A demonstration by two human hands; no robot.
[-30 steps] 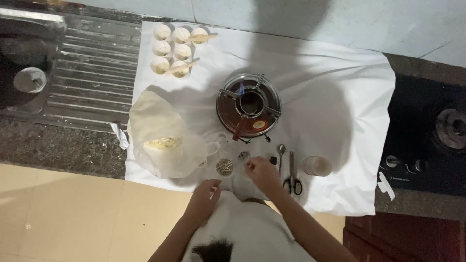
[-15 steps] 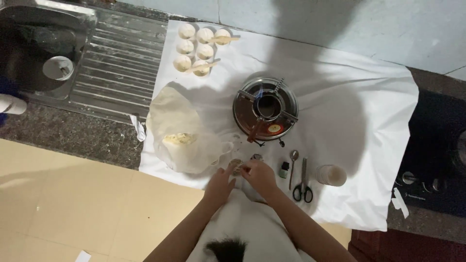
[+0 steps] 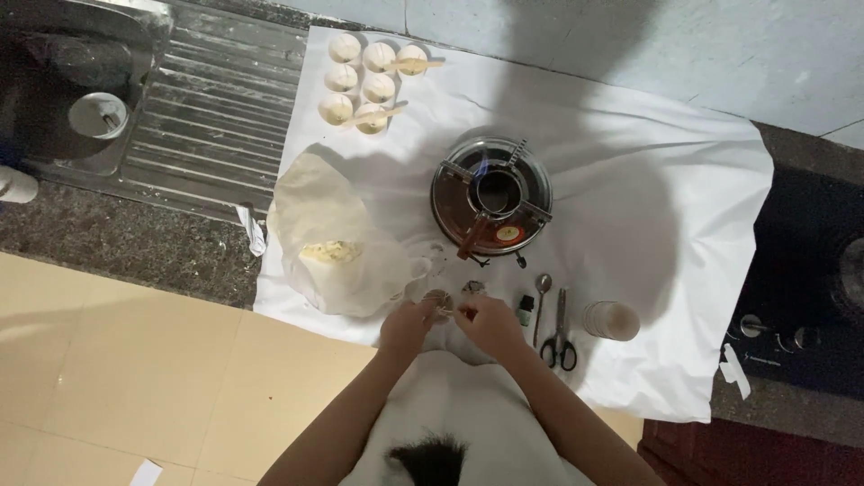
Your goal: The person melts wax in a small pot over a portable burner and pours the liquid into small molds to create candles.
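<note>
A white cloth covers a stone counter, with a steel sink at upper left of the frame and a dark hob at right.

Six small cups stand in two rows at the cloth's upper left, each filled with something pale; two carry a wooden stick laid across the rim, so those look finished, as far as can be judged. At centre a round burner shows a small blue flame under a little dark pot; its contents cannot be made out.

Low in the frame, both hands meet over a small clear jar of thin pale strands. The left hand curls its fingers at the jar's near side; the right hand pinches at something tiny just beside it, too small to identify.

A plastic bag of pale flakes lies left of the jar. To the right lie a small bottle, spoon, scissors and a tan tub.
</note>
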